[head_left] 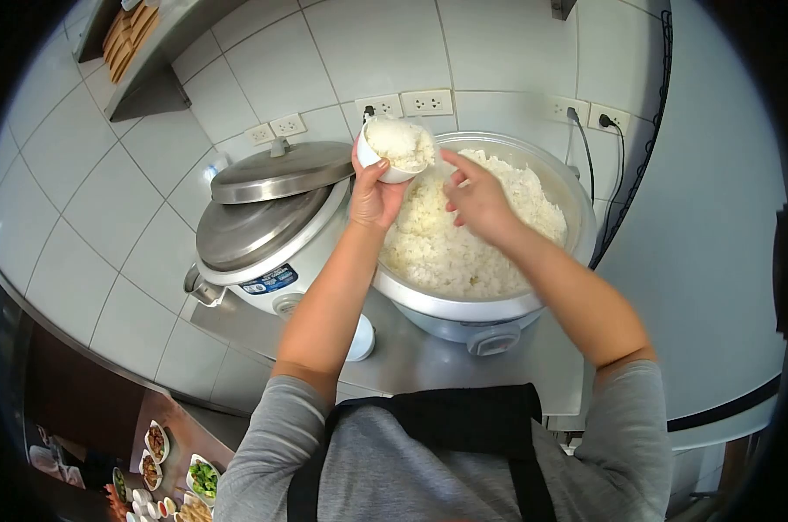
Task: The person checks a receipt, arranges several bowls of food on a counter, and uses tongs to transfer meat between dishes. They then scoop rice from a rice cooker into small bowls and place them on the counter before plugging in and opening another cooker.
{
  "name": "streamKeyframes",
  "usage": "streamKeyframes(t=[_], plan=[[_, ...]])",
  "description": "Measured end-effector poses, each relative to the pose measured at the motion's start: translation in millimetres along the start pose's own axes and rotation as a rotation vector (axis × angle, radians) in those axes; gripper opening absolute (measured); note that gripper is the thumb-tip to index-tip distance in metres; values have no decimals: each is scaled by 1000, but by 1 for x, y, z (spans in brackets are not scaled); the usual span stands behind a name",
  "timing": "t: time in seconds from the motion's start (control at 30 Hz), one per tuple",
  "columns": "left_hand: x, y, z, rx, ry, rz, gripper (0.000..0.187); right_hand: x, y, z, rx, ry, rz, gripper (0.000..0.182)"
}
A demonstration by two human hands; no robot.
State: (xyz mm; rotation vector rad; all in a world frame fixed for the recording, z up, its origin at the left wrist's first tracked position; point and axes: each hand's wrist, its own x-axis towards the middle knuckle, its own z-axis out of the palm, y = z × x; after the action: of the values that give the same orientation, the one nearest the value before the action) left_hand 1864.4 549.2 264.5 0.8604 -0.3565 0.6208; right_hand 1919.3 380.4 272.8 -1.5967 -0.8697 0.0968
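My left hand (377, 198) holds up a small white bowl (370, 157) heaped with cooked rice (396, 142). The bowl tilts to one side, with my thumb along its near wall. Just to its right is my right hand (481, 200), fingers apart and partly bent, the index finger stretched towards the bowl; nothing shows in it. Below both hands stands a large uncovered rice cooker (464, 306), full of white rice (459, 257).
A second rice cooker (320, 226) stands at left with metal lids (281, 170) on top. A white cup-like container (361, 339) sits on the steel counter (533, 374). Plugged cords (620, 165) hang at right. Plates of food (203, 477) are at lower left.
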Motion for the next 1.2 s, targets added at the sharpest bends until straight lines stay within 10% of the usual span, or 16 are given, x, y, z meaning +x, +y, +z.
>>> streamKeyframes(t=[0.33,0.47,0.77,1.2], plan=[[-5,11,7,16,31,1,79,-7,-3,22,-361,114,-634,50],[-8,28,-18,-11,-112,-132,73,8,-48,-42,-168,-336,9,46],[-19,45,-30,33,-213,-360,77,23,-36,-49,-556,-214,-633,50],[-27,31,3,20,-17,-193,74,-9,-11,-17,-181,-96,-478,46]])
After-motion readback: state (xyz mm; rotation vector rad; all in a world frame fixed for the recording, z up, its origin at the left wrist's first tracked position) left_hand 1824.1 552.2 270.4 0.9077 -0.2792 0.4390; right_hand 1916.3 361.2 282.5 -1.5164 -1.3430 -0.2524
